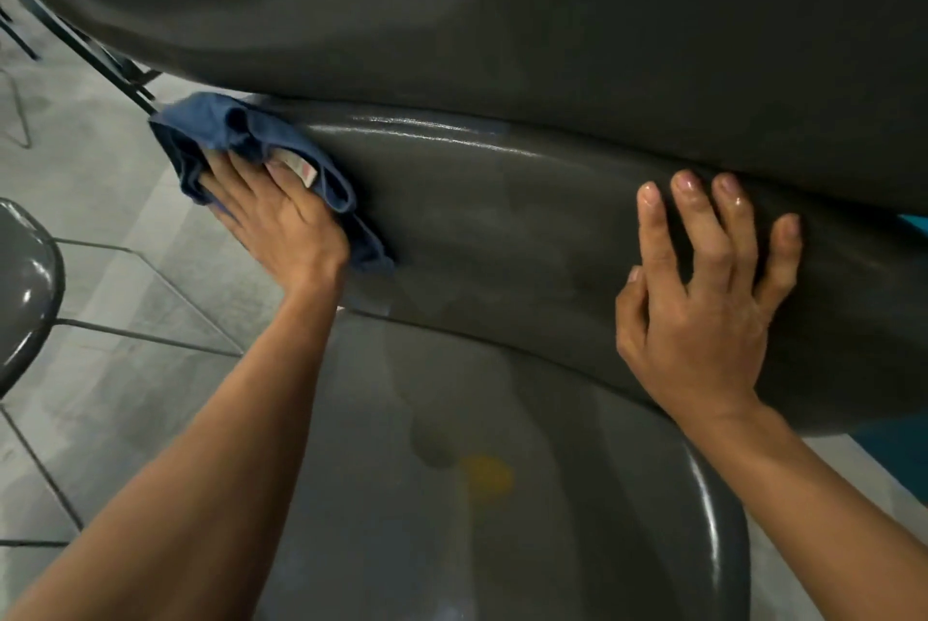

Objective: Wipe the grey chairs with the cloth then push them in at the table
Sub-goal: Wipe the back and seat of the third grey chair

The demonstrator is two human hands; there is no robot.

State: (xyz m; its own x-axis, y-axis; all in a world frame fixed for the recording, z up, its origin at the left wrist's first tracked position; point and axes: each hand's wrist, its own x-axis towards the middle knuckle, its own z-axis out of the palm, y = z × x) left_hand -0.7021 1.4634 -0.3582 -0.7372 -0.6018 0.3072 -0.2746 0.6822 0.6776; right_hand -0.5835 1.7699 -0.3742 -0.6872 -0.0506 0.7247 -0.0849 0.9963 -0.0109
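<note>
A grey plastic chair (527, 239) fills the middle of the view, its curved backrest across the centre and its glossy seat (502, 495) below. My left hand (276, 218) presses a crumpled blue cloth (241, 138) flat against the left end of the backrest; a white label shows on the cloth. My right hand (703, 299) rests on the right part of the backrest with fingers spread and slightly bent, holding nothing. A wet sheen runs along the backrest's upper edge.
The dark table (502, 8) spans the top of the view, right above the backrest. A second grey chair (25, 289) stands at the left edge on thin metal legs. Grey floor (125, 198) lies to the left. Black table legs (100, 63) slant at the upper left.
</note>
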